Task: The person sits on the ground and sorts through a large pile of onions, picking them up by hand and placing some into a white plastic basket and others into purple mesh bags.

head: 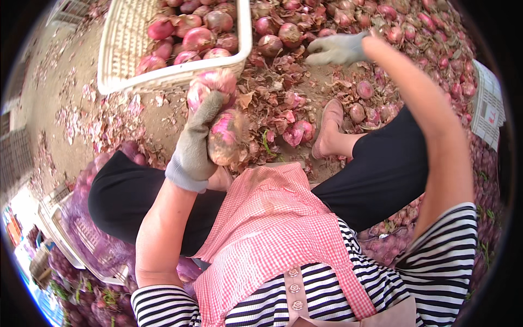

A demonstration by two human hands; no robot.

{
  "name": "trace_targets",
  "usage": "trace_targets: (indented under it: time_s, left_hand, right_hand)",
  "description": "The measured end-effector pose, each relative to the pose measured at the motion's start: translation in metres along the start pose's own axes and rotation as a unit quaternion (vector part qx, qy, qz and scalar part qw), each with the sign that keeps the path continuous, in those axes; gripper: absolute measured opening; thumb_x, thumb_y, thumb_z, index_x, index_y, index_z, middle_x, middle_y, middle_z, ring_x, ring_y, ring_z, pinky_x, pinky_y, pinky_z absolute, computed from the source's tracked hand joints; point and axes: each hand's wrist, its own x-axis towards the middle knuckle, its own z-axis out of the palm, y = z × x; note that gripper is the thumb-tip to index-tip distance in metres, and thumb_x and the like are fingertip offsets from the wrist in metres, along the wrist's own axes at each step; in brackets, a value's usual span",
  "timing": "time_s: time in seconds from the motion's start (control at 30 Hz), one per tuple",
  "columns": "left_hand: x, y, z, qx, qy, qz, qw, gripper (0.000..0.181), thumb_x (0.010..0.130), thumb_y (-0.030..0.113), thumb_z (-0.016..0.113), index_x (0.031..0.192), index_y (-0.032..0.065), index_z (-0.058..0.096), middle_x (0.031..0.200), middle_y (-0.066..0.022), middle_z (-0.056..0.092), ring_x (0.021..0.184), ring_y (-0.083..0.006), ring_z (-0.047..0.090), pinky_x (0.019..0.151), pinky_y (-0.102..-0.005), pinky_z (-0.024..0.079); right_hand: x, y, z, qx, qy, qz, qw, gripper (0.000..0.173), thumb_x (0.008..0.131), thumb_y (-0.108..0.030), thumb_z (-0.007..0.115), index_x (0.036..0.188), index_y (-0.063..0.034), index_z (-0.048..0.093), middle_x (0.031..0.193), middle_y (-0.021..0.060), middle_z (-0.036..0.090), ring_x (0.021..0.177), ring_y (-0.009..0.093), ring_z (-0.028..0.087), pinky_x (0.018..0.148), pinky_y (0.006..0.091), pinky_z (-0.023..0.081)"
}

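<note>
My left hand, in a grey-beige work glove, grips red onions just below the near rim of a white plastic basket. One held onion shows pink skin and a brown, dry-looking side; the others are partly hidden by my fingers. Inside the basket lie several red onions. My right hand, gloved too, reaches out over the ground at the edge of the onion pile, fingers apart, with no onion visible in it. Two onions rest between it and the basket.
A large heap of red onions spreads across the upper right. Dry onion skins litter the floor before my feet. Purple mesh sacks and a white crate stand at the lower left, another white crate at the far right.
</note>
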Motion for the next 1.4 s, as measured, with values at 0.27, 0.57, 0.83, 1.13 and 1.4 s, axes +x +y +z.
trace_targets:
  time_s: [0.27, 0.57, 0.83, 1.13, 1.4]
  left_hand:
    - [0.052, -0.004, -0.167, 0.148, 0.342, 0.035, 0.927, 0.045, 0.088, 0.029, 0.076, 0.124, 0.0106, 0.056, 0.099, -0.0097, 0.065, 0.08, -0.022, 0.067, 0.067, -0.033, 0.059]
    - [0.12, -0.027, -0.167, 0.502, 0.448, 0.109, 0.732, 0.094, 0.073, 0.03, 0.081, 0.151, 0.0126, 0.032, 0.119, -0.023, 0.061, 0.114, -0.0367, 0.061, 0.102, -0.0409, 0.047]
    - [0.157, -0.092, -0.14, 0.627, 0.244, 0.084, 0.735, 0.086, 0.085, 0.045, 0.07, 0.156, 0.0254, 0.026, 0.133, -0.0237, 0.054, 0.117, -0.0464, 0.058, 0.106, -0.0498, 0.042]
    - [0.146, -0.107, -0.182, 0.363, 0.202, 0.055, 0.908, 0.076, 0.091, 0.043, 0.067, 0.154, 0.0147, 0.034, 0.14, -0.0223, 0.054, 0.127, -0.0306, 0.054, 0.109, -0.0418, 0.04]
    - [0.065, -0.03, -0.123, 0.363, 0.234, 0.089, 0.897, 0.078, 0.091, 0.039, 0.068, 0.154, 0.0109, 0.031, 0.139, -0.0222, 0.056, 0.129, -0.0269, 0.054, 0.107, -0.0333, 0.042]
  right_hand:
    - [0.112, -0.054, 0.173, 0.246, 0.068, 0.056, 0.965, 0.104, 0.083, -0.077, 0.053, 0.157, -0.0078, 0.027, 0.152, 0.0272, 0.041, 0.141, 0.038, 0.042, 0.113, 0.0432, 0.038]
    - [0.158, -0.052, 0.279, 0.494, 0.23, 0.197, 0.815, 0.106, 0.083, -0.077, 0.055, 0.159, -0.0089, 0.024, 0.157, 0.0249, 0.035, 0.144, 0.04, 0.035, 0.119, 0.0409, 0.027]
    - [0.241, -0.093, 0.319, 0.526, 0.235, -0.071, 0.814, 0.086, 0.087, -0.057, 0.066, 0.15, -0.0063, 0.039, 0.143, 0.0239, 0.053, 0.134, 0.037, 0.05, 0.108, 0.0392, 0.041]
    - [0.181, -0.118, 0.3, 0.619, 0.005, -0.124, 0.776, 0.054, 0.102, -0.04, 0.048, 0.145, -0.0076, 0.046, 0.139, 0.015, 0.054, 0.122, 0.025, 0.053, 0.104, 0.0377, 0.042]
    - [0.125, -0.189, 0.221, 0.732, -0.075, -0.067, 0.674, 0.04, 0.106, -0.027, 0.036, 0.135, -0.0075, 0.056, 0.13, 0.0071, 0.062, 0.111, 0.018, 0.059, 0.1, 0.0324, 0.046]
